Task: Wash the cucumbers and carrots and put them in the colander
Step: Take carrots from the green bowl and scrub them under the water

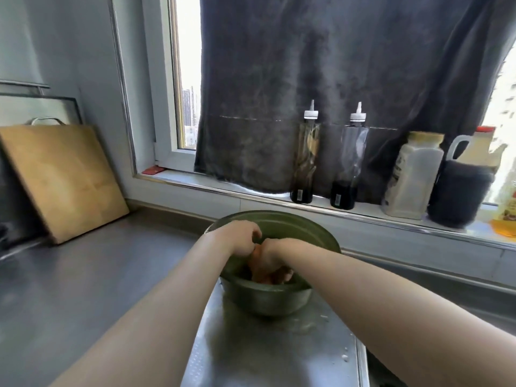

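Dark curtain — hung over the window.
Steel desk — wooden cutting board leaning at its far left.
Steel drain panel — carries the green bowl.
Squeeze bottles — two, upright on the sill.
Left grip, right grip — both in the bowl, fingers curled round an orange carrot; blurred.

A: What sort of place is this?
B: A home kitchen: grey stainless-steel worktop, pale wooden chopping board leaning on the wall.
A: Anything else?
B: Tall clear squeeze bottle of dark sauce, its twin, and a white plastic jar on the windowsill.
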Tool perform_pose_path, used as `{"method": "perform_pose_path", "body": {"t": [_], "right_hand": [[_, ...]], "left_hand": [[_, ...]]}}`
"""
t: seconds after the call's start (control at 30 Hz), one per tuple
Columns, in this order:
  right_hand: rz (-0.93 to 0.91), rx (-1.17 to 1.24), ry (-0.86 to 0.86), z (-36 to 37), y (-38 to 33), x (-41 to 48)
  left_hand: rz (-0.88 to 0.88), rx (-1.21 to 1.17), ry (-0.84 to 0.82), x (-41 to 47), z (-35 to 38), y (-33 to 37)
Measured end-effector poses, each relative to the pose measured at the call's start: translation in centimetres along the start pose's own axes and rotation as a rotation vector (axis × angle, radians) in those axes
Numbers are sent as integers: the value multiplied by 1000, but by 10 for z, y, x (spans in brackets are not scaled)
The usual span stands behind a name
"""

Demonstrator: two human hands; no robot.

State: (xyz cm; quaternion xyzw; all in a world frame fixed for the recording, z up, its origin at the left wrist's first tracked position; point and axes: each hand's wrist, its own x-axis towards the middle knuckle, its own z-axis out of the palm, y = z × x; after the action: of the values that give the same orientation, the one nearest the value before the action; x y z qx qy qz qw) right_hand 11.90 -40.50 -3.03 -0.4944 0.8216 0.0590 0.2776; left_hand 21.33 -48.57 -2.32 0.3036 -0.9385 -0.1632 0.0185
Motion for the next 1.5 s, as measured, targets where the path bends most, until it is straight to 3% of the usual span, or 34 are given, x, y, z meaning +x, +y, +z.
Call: {"method": "perform_pose_path", "body": {"t": [0.2,0.33,0.5,0.67,0.87,1.07,1.2,1.37,1.5], "right_hand": [[23,122,-47,3,5,8],[68,267,35,-17,20,0],[-17,452,243,-49,49,-45],[-103,679,322,-41,96,-105],[-128,792,388,18,170,-178],[-99,1012,124,85,256,-231],[-127,1280,-46,129,313,-242],[-120,1460,-74,175,362,-240],[-68,1626,-19,195,376,-226]], "left_hand": [[-47,3,12,3,11,-6],[-14,44,46,-4,4,-7],[86,-33,192,-18,-11,15],[224,-47,399,-36,-15,75],[374,-21,289,-68,3,157],[372,-221,-32,-78,68,222],[284,-420,-122,-71,144,238],[33,-848,-200,-72,231,265],[-156,-831,-264,-64,271,279]]}}
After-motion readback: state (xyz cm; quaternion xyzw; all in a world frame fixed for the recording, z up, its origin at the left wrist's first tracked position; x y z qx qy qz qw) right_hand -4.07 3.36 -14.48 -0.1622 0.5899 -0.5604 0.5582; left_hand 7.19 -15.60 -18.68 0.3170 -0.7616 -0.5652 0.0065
